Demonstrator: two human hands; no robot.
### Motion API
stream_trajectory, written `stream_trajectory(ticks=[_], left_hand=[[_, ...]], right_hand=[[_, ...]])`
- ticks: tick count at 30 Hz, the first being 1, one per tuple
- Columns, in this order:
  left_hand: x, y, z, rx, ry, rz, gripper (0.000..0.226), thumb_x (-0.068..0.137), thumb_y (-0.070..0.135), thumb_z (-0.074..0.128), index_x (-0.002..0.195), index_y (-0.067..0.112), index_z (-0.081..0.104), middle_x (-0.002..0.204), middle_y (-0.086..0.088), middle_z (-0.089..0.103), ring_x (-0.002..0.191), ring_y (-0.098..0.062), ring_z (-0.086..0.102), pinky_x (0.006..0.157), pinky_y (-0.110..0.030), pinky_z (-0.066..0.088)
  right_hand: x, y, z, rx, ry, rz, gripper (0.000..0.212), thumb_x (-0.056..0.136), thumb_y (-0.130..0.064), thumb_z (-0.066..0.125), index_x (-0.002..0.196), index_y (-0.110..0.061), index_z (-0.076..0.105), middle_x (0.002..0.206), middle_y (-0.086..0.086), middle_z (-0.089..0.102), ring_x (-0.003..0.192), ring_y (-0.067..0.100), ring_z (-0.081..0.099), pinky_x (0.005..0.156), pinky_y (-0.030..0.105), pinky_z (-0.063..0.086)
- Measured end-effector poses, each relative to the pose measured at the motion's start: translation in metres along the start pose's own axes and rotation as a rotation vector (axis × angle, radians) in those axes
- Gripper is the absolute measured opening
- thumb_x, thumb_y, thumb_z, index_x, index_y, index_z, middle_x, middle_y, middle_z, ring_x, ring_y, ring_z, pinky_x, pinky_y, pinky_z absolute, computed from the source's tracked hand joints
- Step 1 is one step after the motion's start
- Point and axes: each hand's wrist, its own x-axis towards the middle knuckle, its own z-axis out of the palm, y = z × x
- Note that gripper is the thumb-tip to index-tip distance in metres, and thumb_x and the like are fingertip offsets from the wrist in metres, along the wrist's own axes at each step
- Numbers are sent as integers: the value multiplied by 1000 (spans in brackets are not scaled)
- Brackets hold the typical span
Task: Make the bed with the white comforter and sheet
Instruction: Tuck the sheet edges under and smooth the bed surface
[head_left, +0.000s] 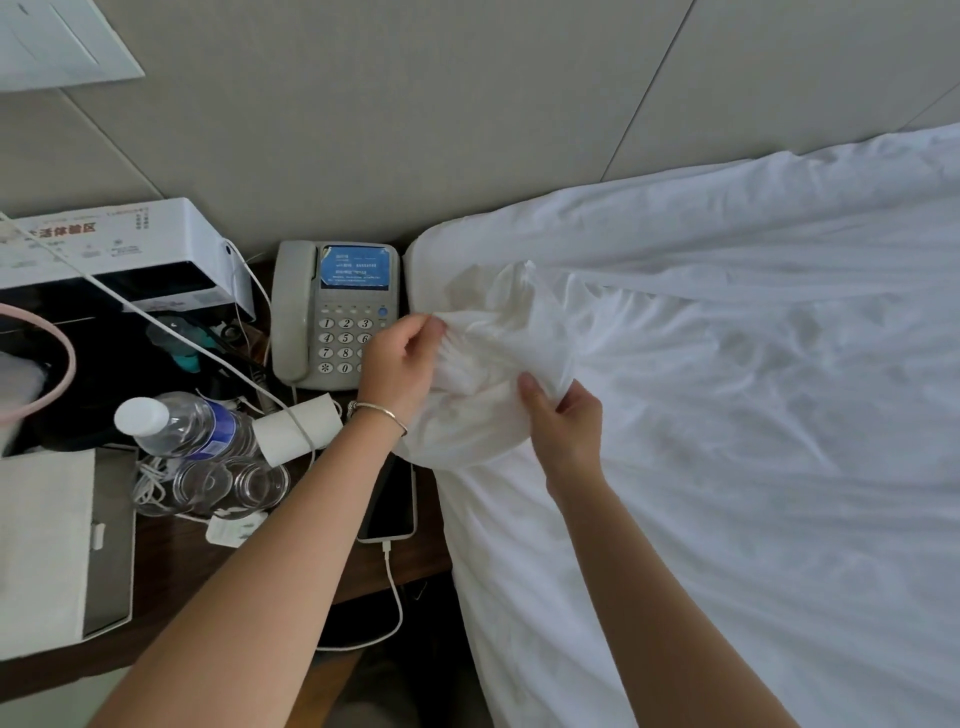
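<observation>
Both hands held a bunched corner of the white sheet (498, 338) at the head corner of the bed (727, 467), close to the padded wall. The left hand (397, 364) had its fingers curled round the gathered cloth from the bedside, thumb on top, a thin bracelet (382, 413) on the wrist. The right hand (566, 415) pinched the same bunch from below, thumb pressed into the folds. The rest of the sheet lay wrinkled across the mattress, with pale yellowish stains near the gathered corner. Just beside the bed stood a dark wooden tabletop (171, 545) carrying a grey telephone (332, 312) against the wall, a plastic water bottle (192, 423) lying on its side, upturned clear glasses (228, 483), a roll of white paper (298, 428), a phone (389, 499) on a charging cable partly under the left forearm, and a white box (119, 249) with printed characters.
</observation>
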Motion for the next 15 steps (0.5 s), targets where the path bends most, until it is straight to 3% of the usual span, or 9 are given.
stream_trajectory(ticks=[2, 4, 7, 9, 12, 15], left_hand=[[10, 4, -7, 74, 74, 31, 27, 95, 15, 52, 79, -4, 61, 66, -14, 54, 62, -14, 43, 55, -19, 32], [20, 8, -9, 129, 110, 10, 23, 96, 10, 50, 78, 1, 59, 62, -2, 50, 61, -15, 42, 54, -17, 30], [31, 19, 1, -21, 73, -257, 32, 100, 17, 42, 69, 11, 46, 64, 2, 42, 68, -18, 39, 62, -29, 27], [33, 26, 8, -208, -11, -380, 31, 99, 30, 45, 74, 12, 49, 71, -3, 46, 72, -19, 44, 67, -30, 32], [26, 33, 7, -238, -157, -369, 40, 90, 43, 56, 93, 3, 56, 85, -7, 57, 79, -19, 55, 67, -31, 40], [21, 22, 12, 18, -228, -273, 38, 93, 39, 54, 94, 2, 55, 84, -7, 57, 83, -26, 58, 67, -33, 38]], right_hand=[[8, -6, -3, 46, 32, -23, 12, 89, -11, 67, 82, -20, 65, 82, 0, 67, 78, 14, 62, 72, 28, 53], [14, -12, -3, 59, -4, -59, 13, 89, -9, 63, 85, -21, 63, 84, 1, 66, 80, 16, 61, 74, 32, 53], [14, -27, 0, 31, -46, -141, 18, 90, -6, 59, 100, -21, 59, 90, -6, 65, 82, 11, 61, 74, 27, 53], [14, -35, 1, -16, -94, -168, 22, 89, -18, 66, 110, -21, 60, 99, -7, 68, 91, 10, 65, 79, 27, 54], [17, -41, 0, 40, -118, -40, 23, 85, -39, 73, 92, -17, 70, 91, -1, 73, 89, 17, 70, 81, 34, 58], [22, -48, 1, 240, -117, 136, 31, 92, -45, 61, 89, -16, 69, 95, 2, 74, 90, 18, 70, 77, 29, 56]])
